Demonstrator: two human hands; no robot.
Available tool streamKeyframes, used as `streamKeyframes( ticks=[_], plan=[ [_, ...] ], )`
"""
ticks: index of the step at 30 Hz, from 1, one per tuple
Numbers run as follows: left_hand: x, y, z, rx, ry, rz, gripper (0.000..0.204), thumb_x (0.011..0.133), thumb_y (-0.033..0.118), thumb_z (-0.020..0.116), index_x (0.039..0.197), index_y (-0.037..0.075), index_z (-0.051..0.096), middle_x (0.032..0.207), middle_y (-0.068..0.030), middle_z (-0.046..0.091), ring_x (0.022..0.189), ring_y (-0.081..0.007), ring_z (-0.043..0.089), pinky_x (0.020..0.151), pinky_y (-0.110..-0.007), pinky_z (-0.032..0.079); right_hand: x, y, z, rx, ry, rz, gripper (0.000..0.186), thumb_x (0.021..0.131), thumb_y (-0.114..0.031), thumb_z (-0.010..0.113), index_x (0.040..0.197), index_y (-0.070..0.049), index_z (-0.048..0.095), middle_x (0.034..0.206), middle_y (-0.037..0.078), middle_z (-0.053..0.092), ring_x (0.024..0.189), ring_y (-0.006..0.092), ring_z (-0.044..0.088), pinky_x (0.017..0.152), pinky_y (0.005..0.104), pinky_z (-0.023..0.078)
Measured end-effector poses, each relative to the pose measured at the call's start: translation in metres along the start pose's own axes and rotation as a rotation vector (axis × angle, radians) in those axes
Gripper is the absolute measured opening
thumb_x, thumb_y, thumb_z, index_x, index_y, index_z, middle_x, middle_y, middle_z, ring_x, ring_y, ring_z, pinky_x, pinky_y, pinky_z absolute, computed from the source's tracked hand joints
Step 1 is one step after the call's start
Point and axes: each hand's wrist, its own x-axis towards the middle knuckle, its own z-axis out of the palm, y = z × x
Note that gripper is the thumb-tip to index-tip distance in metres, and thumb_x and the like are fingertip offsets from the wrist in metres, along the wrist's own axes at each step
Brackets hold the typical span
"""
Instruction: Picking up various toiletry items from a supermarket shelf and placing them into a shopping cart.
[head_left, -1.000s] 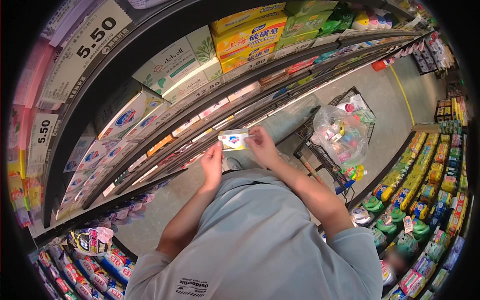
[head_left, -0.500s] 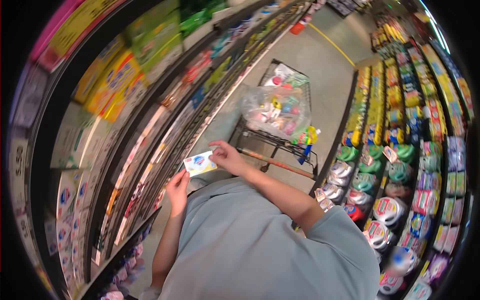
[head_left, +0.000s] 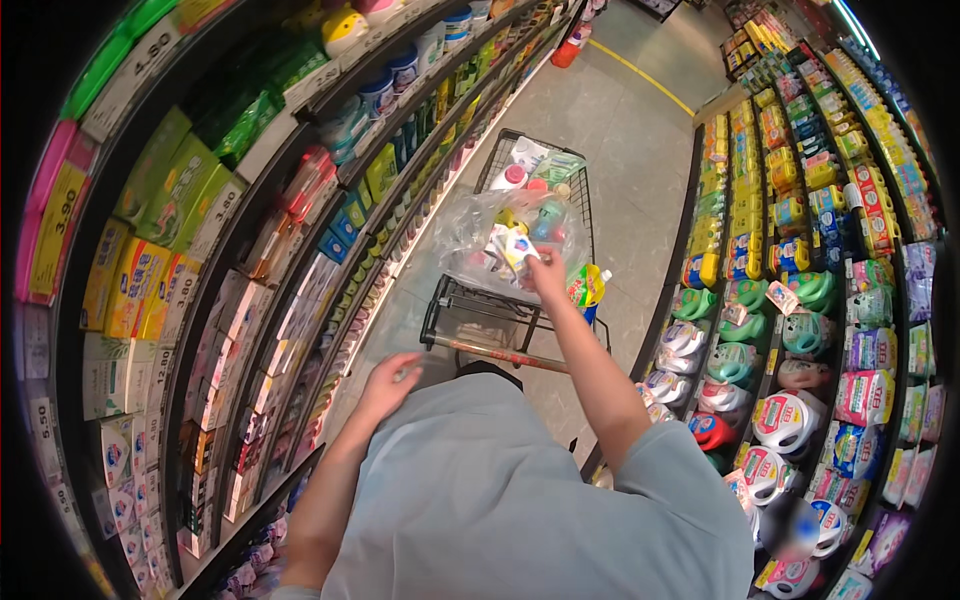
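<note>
My right hand (head_left: 546, 273) reaches forward over the shopping cart (head_left: 483, 350), its fingers closed on the edge of a small white soap box (head_left: 517, 249) with a blue emblem. The soap box is at the mouth of a clear plastic bag (head_left: 462, 250) lying in the cart; whether it touches the goods inside I cannot tell. Several colourful packages and bottles fill the bag. My left hand (head_left: 390, 387) hangs near my waist on the cart's handle side, fingers loosely stretched and holding nothing.
A yellow and green pouch (head_left: 588, 287) hangs at the cart's right side. Shelves of boxed soaps (head_left: 135, 290) rise close on my left. On the right, shelves carry detergent bottles (head_left: 780, 420). A yellow line (head_left: 640, 73) crosses the grey floor (head_left: 640, 160) ahead.
My right hand has carried the soap box forward from in front of me to the bag in the cart. The left hand has let go of the box and moved slightly down and right.
</note>
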Motion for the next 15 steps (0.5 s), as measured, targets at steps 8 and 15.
streamKeyframes(
  ticks=[8,15],
  plan=[
    [0.092,0.011,0.102,1.246,-0.125,0.224,0.052,0.089,0.058,0.064,0.121,0.018,0.071,0.127,-0.0109,0.061,0.132,-0.0340,0.045,0.117,-0.065,0.015,0.166,0.062,-0.038,-0.768,0.163,-0.134,0.036,0.086,-0.026,0.076,0.114,-0.007,0.064,0.113,0.022,0.068,0.095,0.0300,0.072,0.077,0.0435,0.058],
    [0.101,0.010,0.112,1.247,-0.124,0.157,0.050,0.086,0.064,0.063,0.101,0.018,0.075,0.111,-0.0085,0.064,0.125,-0.0342,0.047,0.115,-0.068,0.016,0.148,0.066,-0.036,-1.253,-0.028,-0.012,0.058,0.088,-0.046,0.070,0.131,-0.008,0.059,0.137,0.019,0.056,0.126,0.0360,0.056,0.101,0.0475,0.049]
  ],
)
